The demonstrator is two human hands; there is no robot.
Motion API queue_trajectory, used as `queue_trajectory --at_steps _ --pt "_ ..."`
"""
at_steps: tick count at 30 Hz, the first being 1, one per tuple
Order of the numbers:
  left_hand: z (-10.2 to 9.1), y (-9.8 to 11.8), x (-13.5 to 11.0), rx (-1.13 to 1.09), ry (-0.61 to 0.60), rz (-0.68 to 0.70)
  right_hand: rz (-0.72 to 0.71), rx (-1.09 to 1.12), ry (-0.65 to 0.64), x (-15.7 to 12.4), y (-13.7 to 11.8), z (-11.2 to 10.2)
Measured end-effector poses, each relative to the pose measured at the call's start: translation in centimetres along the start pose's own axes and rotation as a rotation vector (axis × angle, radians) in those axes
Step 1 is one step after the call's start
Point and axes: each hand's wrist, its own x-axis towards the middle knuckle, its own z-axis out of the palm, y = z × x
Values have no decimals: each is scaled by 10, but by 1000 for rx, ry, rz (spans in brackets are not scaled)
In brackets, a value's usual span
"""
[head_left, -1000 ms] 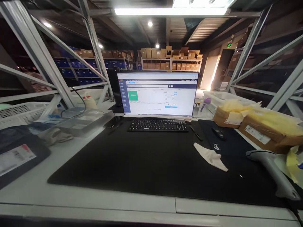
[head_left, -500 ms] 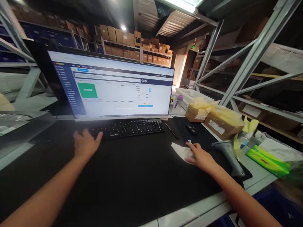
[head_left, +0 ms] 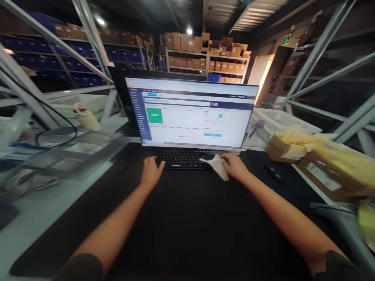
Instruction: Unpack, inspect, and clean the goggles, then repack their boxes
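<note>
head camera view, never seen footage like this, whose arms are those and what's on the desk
No machine here: the camera is worn on a person's head, so the two bare arms are the wearer's own. The left hand rests on the left end of a black keyboard. The right hand holds a white cloth against its right part. Behind stands a lit monitor. Underneath lies a black desk mat; a clear plastic tray sits left, cardboard boxes right.

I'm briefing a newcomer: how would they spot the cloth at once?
Start at the lit monitor; the black keyboard lies before it. The cloth is the crumpled white scrap at its right end, held by the right hand: the only white thing there.
</note>
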Motion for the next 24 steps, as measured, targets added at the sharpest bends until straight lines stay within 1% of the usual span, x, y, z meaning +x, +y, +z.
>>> queue_trajectory --at_steps 2,5,8,11,13,14,17,19,22,24 --pt "-2 -3 -2 4 4 3 -31 -15 10 5 -3 18" --pt "-4 -12 -5 21 4 -12 -85 -48 58 -4 7 42" --pt "-6 -22 -7 50 6 -44 -177 -81 199 -18 25 61" --pt "-8 -24 -9 95 -8 -50 -232 -14 302 -25 39 74" --pt "-11 -19 -11 125 -32 -26 -225 37 347 -25 42 78" --pt "-12 -16 -12 139 -45 -9 -220 55 350 -25 42 79" --pt "-16 -5 -15 166 -62 37 -219 93 294 -23 37 79" --pt "-15 0 -15 202 -25 80 -200 103 280 -22 34 77" --pt "-11 6 -15 279 79 167 -182 72 270 -23 31 76" --pt "-9 8 -16 299 112 220 -179 42 254 -25 30 76"
